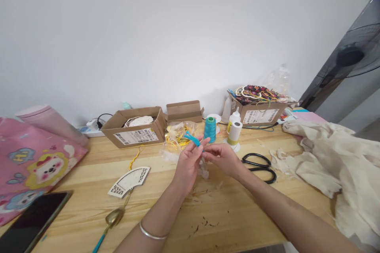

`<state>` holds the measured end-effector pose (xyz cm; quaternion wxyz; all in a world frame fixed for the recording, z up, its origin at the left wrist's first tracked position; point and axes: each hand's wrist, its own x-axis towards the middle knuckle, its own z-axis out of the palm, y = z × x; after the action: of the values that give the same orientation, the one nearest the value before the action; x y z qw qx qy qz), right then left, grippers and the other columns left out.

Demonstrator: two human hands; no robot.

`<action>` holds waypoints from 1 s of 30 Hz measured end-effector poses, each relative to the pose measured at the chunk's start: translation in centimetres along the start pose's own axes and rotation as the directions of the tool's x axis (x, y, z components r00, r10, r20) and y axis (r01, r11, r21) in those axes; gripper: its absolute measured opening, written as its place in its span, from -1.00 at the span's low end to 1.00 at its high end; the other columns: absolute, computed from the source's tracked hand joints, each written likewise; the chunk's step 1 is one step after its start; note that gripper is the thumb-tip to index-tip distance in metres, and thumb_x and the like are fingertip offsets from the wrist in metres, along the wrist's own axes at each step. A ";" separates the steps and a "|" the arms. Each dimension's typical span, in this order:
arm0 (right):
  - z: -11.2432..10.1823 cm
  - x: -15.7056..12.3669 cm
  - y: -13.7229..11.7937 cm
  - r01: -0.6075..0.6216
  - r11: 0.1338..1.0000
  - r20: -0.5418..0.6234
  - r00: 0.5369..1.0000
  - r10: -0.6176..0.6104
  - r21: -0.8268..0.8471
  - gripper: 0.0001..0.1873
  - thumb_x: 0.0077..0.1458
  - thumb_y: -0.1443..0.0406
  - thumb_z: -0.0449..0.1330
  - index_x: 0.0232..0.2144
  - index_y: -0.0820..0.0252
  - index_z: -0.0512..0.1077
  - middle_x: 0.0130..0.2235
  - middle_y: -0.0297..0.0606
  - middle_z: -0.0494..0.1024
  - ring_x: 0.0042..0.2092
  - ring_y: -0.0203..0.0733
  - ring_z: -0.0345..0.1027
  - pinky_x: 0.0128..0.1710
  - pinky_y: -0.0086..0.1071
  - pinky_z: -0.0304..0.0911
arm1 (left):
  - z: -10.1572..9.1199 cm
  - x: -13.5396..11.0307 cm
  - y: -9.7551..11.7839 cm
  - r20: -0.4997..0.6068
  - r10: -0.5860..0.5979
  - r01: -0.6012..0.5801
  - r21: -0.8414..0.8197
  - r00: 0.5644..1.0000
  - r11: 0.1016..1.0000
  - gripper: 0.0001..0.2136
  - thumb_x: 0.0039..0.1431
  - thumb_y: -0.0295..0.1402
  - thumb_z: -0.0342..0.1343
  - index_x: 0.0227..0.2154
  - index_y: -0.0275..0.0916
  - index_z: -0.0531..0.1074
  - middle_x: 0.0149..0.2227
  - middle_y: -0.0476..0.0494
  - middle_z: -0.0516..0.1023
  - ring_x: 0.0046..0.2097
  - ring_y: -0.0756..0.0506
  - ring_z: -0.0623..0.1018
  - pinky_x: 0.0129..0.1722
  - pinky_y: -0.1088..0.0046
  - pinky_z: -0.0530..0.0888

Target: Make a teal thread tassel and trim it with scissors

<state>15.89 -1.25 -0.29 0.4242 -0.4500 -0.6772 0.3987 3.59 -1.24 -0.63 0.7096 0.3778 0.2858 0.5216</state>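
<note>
A small bundle of bright blue thread (192,139) is pinched between the thumb and fingers of my left hand (189,160); one end sticks up to the left. My right hand (221,158) is closed at the bundle's lower right end, its fingertips pressed together on the thread there. Just behind the hands stands a cone of blue thread (210,129). To the left lies a pale fan-shaped wooden piece (130,182) with cut-out corners, a yellow cord (135,158) at its top and a gold spoon-like ornament (114,217) with a blue tassel (99,243) below.
Black-handled scissors (259,168) lie right of my hands, near crumpled cream cloth (353,166). Behind are cardboard boxes (133,126), a bag of yellow cords (175,136), a glue bottle (234,118) and a white spool (235,132). A phone (32,221) and a pink bag (38,166) are at left.
</note>
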 end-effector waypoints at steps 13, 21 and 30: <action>-1.9 -1.1 0.6 0.133 0.990 -0.456 0.880 -0.137 -0.040 -0.91 -0.11 0.28 0.18 -0.56 0.16 0.46 -0.52 -0.30 0.44 -0.45 -0.28 0.23 -0.37 -0.36 0.20 | -0.8 0.5 0.1 -0.117 -0.271 0.235 -0.253 0.955 0.939 -0.96 -0.03 -0.46 0.14 -0.50 -0.32 0.41 -0.55 0.05 0.43 -0.58 0.20 0.37 -0.47 0.71 0.42; -3.4 -1.1 0.2 0.175 0.974 -0.448 0.866 -0.222 -0.144 -0.89 -0.10 0.26 0.15 -0.57 0.17 0.41 -0.53 -0.31 0.41 -0.44 -0.28 0.22 -0.37 -0.36 0.17 | -2.0 1.1 2.7 -0.126 0.163 -0.155 0.070 0.979 0.986 -0.77 0.06 -0.19 0.00 -0.39 -0.25 0.42 -0.57 0.05 0.35 -0.57 0.13 0.33 -0.59 0.66 0.34; -2.1 -1.1 0.9 0.303 0.880 -0.252 0.878 -0.407 -0.366 -0.85 -0.02 0.27 0.10 -0.53 0.17 0.44 -0.59 -0.30 0.39 -0.46 -0.27 0.21 -0.40 -0.36 0.15 | -0.4 0.0 0.3 0.180 0.297 -0.330 0.722 0.938 0.608 -0.82 -0.02 -0.30 0.08 -0.35 -0.20 0.50 -0.28 -0.12 0.56 -0.22 -0.08 0.50 -0.12 0.32 0.37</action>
<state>18.31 -1.73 -0.66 0.5180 -0.4370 -0.7254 0.1204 3.15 -1.08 -0.59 0.3972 0.6881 0.3875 0.4675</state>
